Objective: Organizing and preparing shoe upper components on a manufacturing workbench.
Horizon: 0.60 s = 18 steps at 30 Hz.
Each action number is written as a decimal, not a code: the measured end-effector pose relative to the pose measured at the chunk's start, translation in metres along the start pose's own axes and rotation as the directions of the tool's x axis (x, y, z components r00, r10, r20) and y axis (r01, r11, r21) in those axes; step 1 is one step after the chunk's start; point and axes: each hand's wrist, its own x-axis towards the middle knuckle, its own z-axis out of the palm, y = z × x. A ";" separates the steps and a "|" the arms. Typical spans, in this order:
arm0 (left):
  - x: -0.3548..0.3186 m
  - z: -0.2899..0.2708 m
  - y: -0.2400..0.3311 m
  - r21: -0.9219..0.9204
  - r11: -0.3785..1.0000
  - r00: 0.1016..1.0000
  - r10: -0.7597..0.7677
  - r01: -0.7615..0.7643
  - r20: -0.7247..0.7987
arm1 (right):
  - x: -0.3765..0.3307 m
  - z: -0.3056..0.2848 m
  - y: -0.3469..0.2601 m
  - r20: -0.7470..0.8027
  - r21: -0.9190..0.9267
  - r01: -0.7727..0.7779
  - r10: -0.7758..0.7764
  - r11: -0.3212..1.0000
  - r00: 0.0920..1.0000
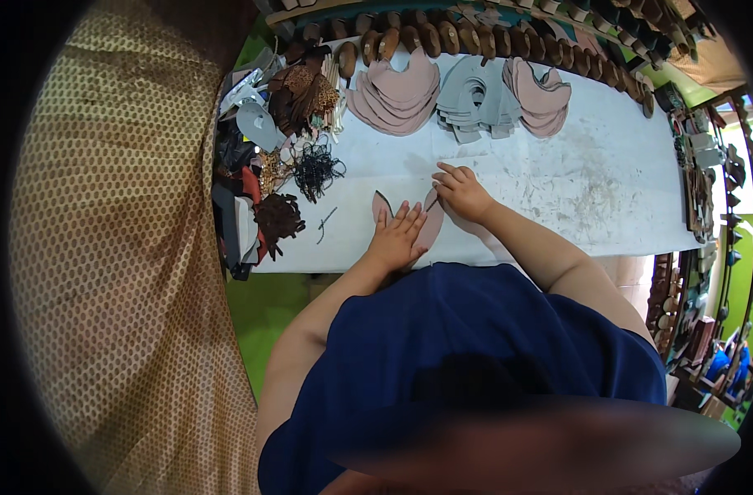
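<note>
Left hand (395, 241) spread flat on pink piece (432, 229); right hand (465, 196) at its tip, grip unclear. Grey stack (456, 97) beyond, black cords (315, 172) leftward.

Beyond the right hand (465, 195), 1 stack of grey cut pieces (459, 105) lies on the white-covered surface (591, 190), and 1 row of brown shoe forms (487, 43) lines its far edge. Left of the left hand (398, 236) sit 1 tangle of black cord (315, 172) and 1 dark brown bundle (278, 217). 1 patterned curtain (129, 247) hangs farther left, well apart from both.
</note>
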 end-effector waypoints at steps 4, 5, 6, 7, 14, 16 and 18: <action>0.001 -0.012 0.008 -0.043 0.994 0.993 -0.098 0.101 0.073 | 0.011 -0.003 0.001 0.028 0.006 0.015 -0.015 1.000 1.000; 0.001 -0.010 0.008 -0.042 0.994 0.993 -0.095 0.098 0.075 | 0.013 -0.001 0.002 0.035 -0.016 0.032 -0.032 0.999 0.999; 0.001 -0.009 0.007 -0.046 0.994 0.993 -0.094 0.097 0.069 | 0.016 0.002 0.002 0.042 -0.036 0.053 -0.052 0.998 0.998; 0.000 -0.008 0.006 -0.050 0.994 0.994 -0.093 0.096 0.063 | 0.019 0.004 0.003 0.042 -0.034 0.053 -0.052 0.998 0.998; 0.002 -0.009 0.009 -0.039 0.992 0.990 -0.119 0.122 0.073 | 0.028 0.009 0.002 0.109 -0.059 0.063 -0.056 0.996 0.992; 0.001 -0.009 0.010 -0.033 0.991 0.990 -0.129 0.131 0.065 | 0.031 0.008 0.001 0.120 -0.047 0.061 -0.055 0.997 0.991; 0.001 -0.008 0.011 -0.044 0.990 0.991 -0.129 0.131 0.047 | 0.033 0.008 0.001 0.120 -0.062 0.080 -0.072 0.995 0.990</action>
